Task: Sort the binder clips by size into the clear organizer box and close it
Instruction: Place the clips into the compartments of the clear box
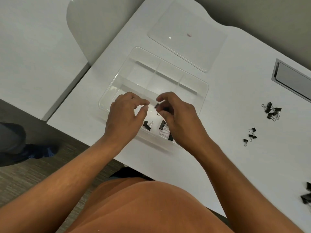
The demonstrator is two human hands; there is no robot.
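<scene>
Both hands hover over the near side of the clear, rounded-corner plastic organizer box (200, 91), which sits open on the white, matte tabletop (227, 157); the right hand (178, 118) pinches a small black binder clip (156, 105) with a wire loop below it, just above a near compartment; the left hand (125, 115) is curled and loose, thumb and fingers close together but gripping nothing I can make out. The step in hand looks like dropping clips into the near cells; a black clip with silver wire handles (146, 125) and a larger black clip (162, 125) already lie there, though the dividers are too glassy to tell which cell holds which. Much remains: a heap of medium black clips (272, 111) and a scatter of tiny black clips (251, 135) wait well to the right; the flat, clear lid (190, 49) lies beyond the box. Next, I judge, comes a release, then a reach right.
</scene>
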